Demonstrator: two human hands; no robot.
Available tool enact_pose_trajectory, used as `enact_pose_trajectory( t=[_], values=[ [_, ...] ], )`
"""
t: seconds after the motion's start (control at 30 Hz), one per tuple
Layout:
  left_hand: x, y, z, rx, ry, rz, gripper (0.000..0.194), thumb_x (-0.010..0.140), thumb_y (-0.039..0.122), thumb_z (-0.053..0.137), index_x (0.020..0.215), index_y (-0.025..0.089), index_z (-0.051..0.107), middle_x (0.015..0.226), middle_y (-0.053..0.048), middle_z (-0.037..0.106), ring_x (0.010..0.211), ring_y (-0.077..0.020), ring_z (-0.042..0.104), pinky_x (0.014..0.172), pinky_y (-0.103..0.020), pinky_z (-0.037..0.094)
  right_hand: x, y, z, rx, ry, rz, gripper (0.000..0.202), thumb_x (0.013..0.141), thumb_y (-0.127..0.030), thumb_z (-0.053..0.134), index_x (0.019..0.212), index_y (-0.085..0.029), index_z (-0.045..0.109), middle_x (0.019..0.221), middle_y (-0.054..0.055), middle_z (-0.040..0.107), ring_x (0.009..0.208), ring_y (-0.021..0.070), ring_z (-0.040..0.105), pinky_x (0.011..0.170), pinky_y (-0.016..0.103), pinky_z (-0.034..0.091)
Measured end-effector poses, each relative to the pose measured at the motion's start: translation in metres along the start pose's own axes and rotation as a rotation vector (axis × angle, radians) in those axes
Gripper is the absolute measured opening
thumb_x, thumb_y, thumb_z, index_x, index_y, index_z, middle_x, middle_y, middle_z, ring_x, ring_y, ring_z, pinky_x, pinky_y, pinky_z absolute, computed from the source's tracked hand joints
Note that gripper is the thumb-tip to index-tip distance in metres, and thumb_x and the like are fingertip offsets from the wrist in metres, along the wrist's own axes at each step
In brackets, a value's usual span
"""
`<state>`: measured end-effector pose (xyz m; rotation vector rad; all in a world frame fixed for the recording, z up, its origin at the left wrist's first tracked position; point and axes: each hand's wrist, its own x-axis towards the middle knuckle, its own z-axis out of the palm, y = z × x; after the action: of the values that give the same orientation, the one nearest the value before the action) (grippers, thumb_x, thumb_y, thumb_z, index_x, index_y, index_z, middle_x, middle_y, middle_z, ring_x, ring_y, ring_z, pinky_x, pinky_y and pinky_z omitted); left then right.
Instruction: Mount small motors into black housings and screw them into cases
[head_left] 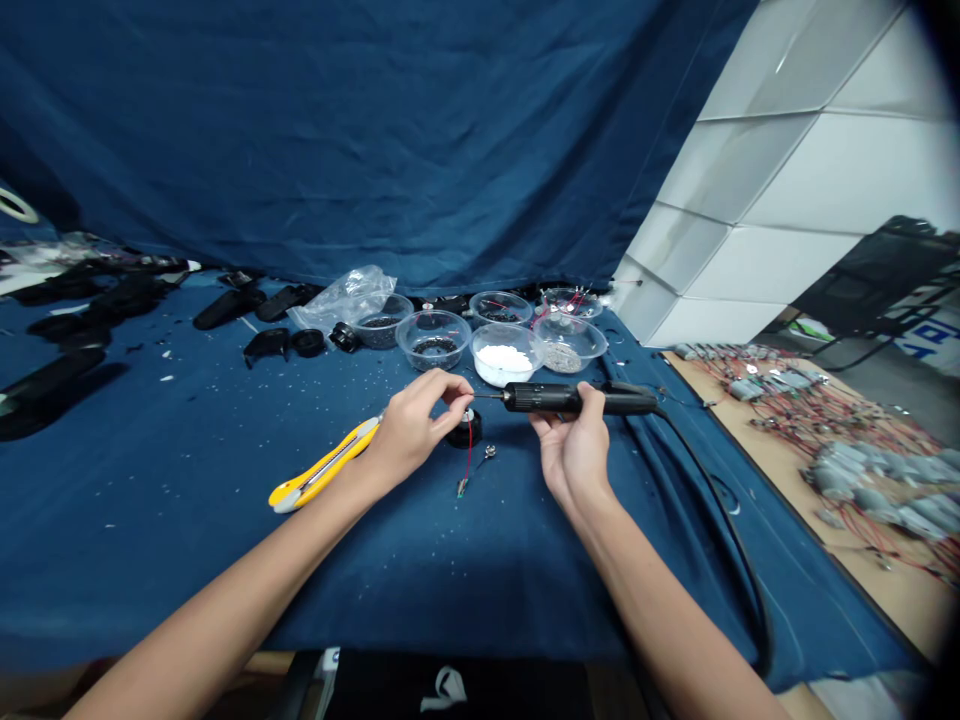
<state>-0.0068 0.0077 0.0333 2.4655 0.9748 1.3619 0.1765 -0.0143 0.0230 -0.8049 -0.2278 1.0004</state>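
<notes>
My right hand (576,445) is wrapped round a black electric screwdriver (547,398), held level with its bit pointing left. At the tip of that bit, the thumb and forefinger of my left hand (420,420) are pinched together; whatever they hold is too small to make out. Just below the fingertips sits a round black part (465,430), with a red wire (470,455) running down to a small connector. A small metal piece (490,452) lies right of the wire. Beside my left wrist rests a yellow utility knife (326,467).
Clear plastic bowls (433,340) of small parts, one with white pieces (504,358), stand behind my hands. Black casings (229,307) lie at the back left. A board (795,480) of wired motors is on the right. The screwdriver's cable (712,480) curves down the right side.
</notes>
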Motion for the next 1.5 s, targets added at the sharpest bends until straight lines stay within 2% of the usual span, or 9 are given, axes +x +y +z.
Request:
enact_pose_trajectory(
  t=[0.13, 0.27, 0.53, 0.67, 0.77, 0.93, 1.03, 1.3, 1.5],
  values=[
    [0.001, -0.002, -0.002, -0.017, -0.07, 0.043, 0.011, 0.094, 0.022, 0.05, 0.101, 0.018, 0.059, 0.095, -0.004, 0.063, 0.09, -0.0141, 0.058, 0.084, -0.028, 0.046, 0.003, -0.004, -0.002, -0.012, 0.024, -0.081, 0.021, 0.077, -0.034, 0.062, 0.081, -0.021, 0.046, 0.07, -0.003, 0.055, 0.068, 0.0161, 0.06, 0.061, 0.033, 0.056],
    [-0.014, -0.016, -0.006, -0.036, -0.081, -0.158, 0.015, 0.096, 0.025, 0.045, 0.105, 0.018, 0.054, 0.099, -0.005, 0.059, 0.092, -0.0154, 0.056, 0.085, -0.031, 0.046, 0.011, -0.016, -0.002, 0.028, 0.089, -0.188, 0.026, 0.078, -0.044, 0.058, 0.085, -0.022, 0.047, 0.073, -0.004, 0.055, 0.064, 0.0148, 0.058, 0.05, 0.027, 0.053],
    [-0.037, -0.036, -0.003, 0.072, -0.618, 0.05, 0.032, 0.092, 0.024, 0.049, 0.122, 0.03, 0.059, 0.146, -0.008, 0.029, 0.137, -0.0279, 0.025, 0.11, -0.049, 0.029, 0.016, -0.048, 0.0, 0.095, 0.205, -0.365, 0.013, 0.082, -0.033, 0.047, 0.08, -0.02, 0.044, 0.065, -0.005, 0.049, 0.06, 0.0153, 0.063, 0.059, 0.031, 0.059],
    [-0.019, -0.045, 0.01, 0.041, -0.737, 0.057, 0.042, 0.094, 0.029, 0.048, 0.135, 0.032, 0.048, 0.132, -0.011, 0.044, 0.124, -0.0259, 0.042, 0.102, -0.045, 0.037, 0.012, -0.052, 0.002, 0.102, 0.187, -0.374, 0.009, 0.082, -0.026, 0.045, 0.076, -0.019, 0.044, 0.064, -0.004, 0.048, 0.05, 0.0115, 0.056, 0.046, 0.024, 0.052],
    [0.004, -0.045, 0.017, -0.022, -0.711, -0.152, 0.04, 0.088, 0.041, 0.057, 0.123, 0.023, 0.058, 0.111, -0.011, 0.055, 0.103, -0.0235, 0.053, 0.093, -0.04, 0.042, 0.013, -0.054, 0.002, 0.134, 0.19, -0.34, 0.005, 0.081, -0.022, 0.045, 0.077, -0.019, 0.045, 0.062, -0.005, 0.047, 0.048, 0.0106, 0.052, 0.043, 0.022, 0.048],
    [0.041, -0.028, 0.013, -0.551, -0.671, -1.067, 0.055, 0.085, 0.057, 0.054, 0.117, 0.012, 0.055, 0.091, -0.012, 0.063, 0.071, -0.0205, 0.063, 0.065, -0.032, 0.049, 0.015, -0.058, 0.001, 0.184, 0.185, -0.288, 0.005, 0.081, -0.021, 0.047, 0.078, -0.018, 0.046, 0.064, -0.004, 0.047, 0.05, 0.0105, 0.051, 0.045, 0.022, 0.048],
    [0.04, -0.009, 0.01, -0.89, -0.595, -1.308, 0.056, 0.082, 0.053, 0.063, 0.119, 0.013, 0.054, 0.093, -0.013, 0.065, 0.074, -0.0214, 0.067, 0.065, -0.03, 0.051, 0.013, -0.061, 0.0, 0.231, 0.138, -0.253, 0.003, 0.082, -0.019, 0.046, 0.079, -0.018, 0.046, 0.065, -0.005, 0.046, 0.05, 0.0088, 0.05, 0.047, 0.021, 0.048],
    [-0.007, 0.038, 0.019, -1.519, -0.361, -1.023, 0.058, 0.078, 0.04, 0.073, 0.126, 0.015, 0.053, 0.109, -0.014, 0.064, 0.093, -0.0256, 0.068, 0.085, -0.032, 0.053, -0.009, -0.065, 0.009, 0.201, 0.025, -0.409, 0.039, 0.086, -0.06, 0.048, 0.083, -0.021, 0.046, 0.059, -0.007, 0.042, 0.043, 0.0089, 0.044, 0.039, 0.02, 0.043],
    [-0.014, 0.043, 0.021, -1.581, -0.315, -0.985, 0.06, 0.075, 0.035, 0.076, 0.128, 0.017, 0.053, 0.119, -0.015, 0.061, 0.099, -0.0303, 0.067, 0.091, -0.04, 0.052, -0.025, -0.062, 0.021, 0.163, -0.107, -0.52, 0.037, 0.088, -0.059, 0.042, 0.086, -0.023, 0.045, 0.056, -0.008, 0.041, 0.038, 0.0095, 0.042, 0.035, 0.021, 0.04]
  ],
)
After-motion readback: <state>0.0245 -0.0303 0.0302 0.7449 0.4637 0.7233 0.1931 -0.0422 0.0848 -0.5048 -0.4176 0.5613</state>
